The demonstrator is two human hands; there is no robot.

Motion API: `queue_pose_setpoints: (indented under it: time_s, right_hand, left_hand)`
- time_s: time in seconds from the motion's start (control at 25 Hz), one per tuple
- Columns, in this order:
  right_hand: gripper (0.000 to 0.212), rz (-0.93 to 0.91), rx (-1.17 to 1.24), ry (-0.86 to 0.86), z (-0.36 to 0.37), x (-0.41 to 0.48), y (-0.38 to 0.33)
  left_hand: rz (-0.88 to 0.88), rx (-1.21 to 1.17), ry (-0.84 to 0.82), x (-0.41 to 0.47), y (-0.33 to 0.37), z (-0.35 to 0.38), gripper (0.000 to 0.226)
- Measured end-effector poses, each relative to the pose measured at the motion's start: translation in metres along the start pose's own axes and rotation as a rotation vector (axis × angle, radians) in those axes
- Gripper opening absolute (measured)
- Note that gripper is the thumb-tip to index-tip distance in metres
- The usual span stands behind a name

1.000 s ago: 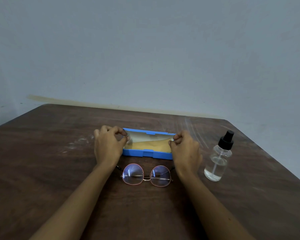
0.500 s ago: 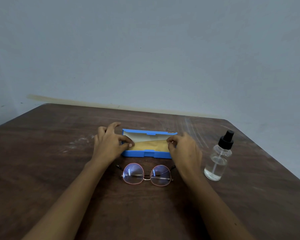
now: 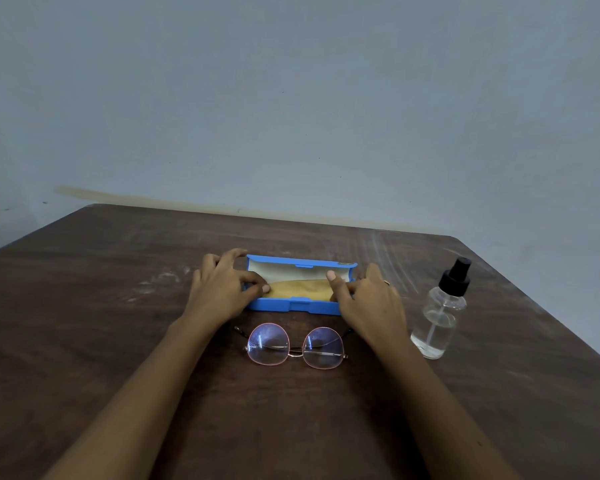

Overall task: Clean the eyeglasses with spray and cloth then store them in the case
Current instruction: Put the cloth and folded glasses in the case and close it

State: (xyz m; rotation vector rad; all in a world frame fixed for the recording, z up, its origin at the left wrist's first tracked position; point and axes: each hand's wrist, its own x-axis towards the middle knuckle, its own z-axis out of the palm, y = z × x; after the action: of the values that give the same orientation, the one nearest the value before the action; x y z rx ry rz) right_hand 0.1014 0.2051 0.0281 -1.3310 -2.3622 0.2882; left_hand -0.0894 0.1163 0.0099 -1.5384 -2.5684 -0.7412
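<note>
The blue eyeglass case point(image 3: 293, 304) lies open at the table's middle, with a yellow cloth point(image 3: 302, 288) inside it. My left hand point(image 3: 219, 289) grips the case's left end, thumb inside on the cloth and fingers arched round the outside. At the right end my right hand point(image 3: 369, 303) holds the case the same way, thumb raised inside it. The round pink-rimmed eyeglasses point(image 3: 295, 347) lie folded on the table just in front of the case, between my forearms. A clear spray bottle point(image 3: 442, 313) with a black nozzle stands upright to the right of my right hand.
All of this sits on a dark brown wooden table point(image 3: 101, 341) with pale scuff marks at the back left. A plain grey wall rises behind it. The table's right edge runs close past the bottle.
Both hands pinched the cloth's corners above the case, then lowered it in. They let the corners go and spread over the case's ends, thumbs on the cloth.
</note>
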Motion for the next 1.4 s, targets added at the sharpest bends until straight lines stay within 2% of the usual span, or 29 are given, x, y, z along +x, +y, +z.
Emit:
queue_pose_setpoints:
  time_s: [0.16,0.28,0.6,0.8,1.04,1.16,1.28,1.4]
  right_hand:
    - [0.050,-0.047,0.052,0.059,0.001,-0.001,0.001]
    - [0.047,-0.086,-0.015,0.066,0.004,0.000,0.002]
    - [0.057,-0.054,0.029,0.015,0.004,0.007,0.008]
    - [0.052,-0.055,0.113,0.011,0.003,0.005,0.005]
    - [0.057,-0.036,0.058,-0.008,0.006,0.007,0.008]
    - [0.049,-0.027,0.151,0.029,0.006,0.008,0.009]
    - [0.035,-0.048,0.134,0.048,0.007,0.010,0.011]
    - [0.034,-0.029,0.125,0.023,0.009,0.012,0.012]
  left_hand:
    - [0.003,-0.037,-0.009,0.001,-0.001,0.002,0.022]
    - [0.020,-0.053,-0.022,0.001,-0.002,0.002,0.023]
    - [0.043,0.059,-0.045,0.002,-0.002,0.003,0.028]
    - [0.035,0.013,-0.071,0.002,-0.003,0.003,0.027]
    - [0.040,-0.033,-0.060,0.001,-0.004,0.005,0.024]
    - [0.049,-0.041,-0.042,0.002,-0.003,0.005,0.023]
    - [0.062,-0.045,-0.001,0.003,-0.002,0.004,0.020]
    - [0.053,-0.040,-0.003,0.004,-0.002,0.005,0.020]
